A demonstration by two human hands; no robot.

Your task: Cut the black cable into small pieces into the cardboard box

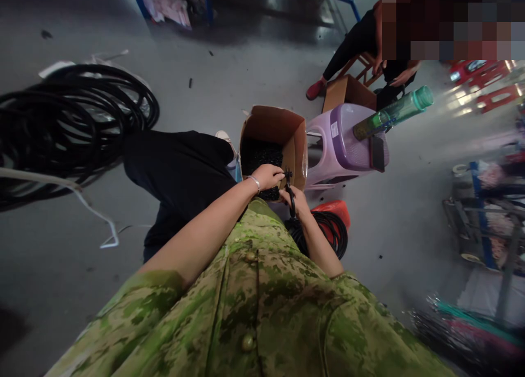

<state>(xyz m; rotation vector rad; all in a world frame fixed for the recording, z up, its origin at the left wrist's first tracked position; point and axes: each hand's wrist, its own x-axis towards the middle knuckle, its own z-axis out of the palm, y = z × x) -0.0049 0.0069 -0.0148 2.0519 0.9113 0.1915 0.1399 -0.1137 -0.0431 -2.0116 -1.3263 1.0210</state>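
An open cardboard box [295, 147] stands in front of my body, with many small black pieces [266, 154] heaped inside. Over its near side, my left hand [268, 175] pinches a small dark piece [287, 172] whose exact kind is too small to tell. My right hand [298, 201] is closed round a black scissors-like tool [291, 200] with a curved handle. The tool's upper end meets the dark piece between my hands. Part of the heap is hidden behind my left hand.
Right of the box, a purple stool [344, 153] bears a green bottle [404, 110] and a dark phone-like slab [377, 153]. Black tubing coils lie on the floor at left [82, 115] and beside a red bag [338, 210]. A seated person [348, 49] works beyond another box [342, 93].
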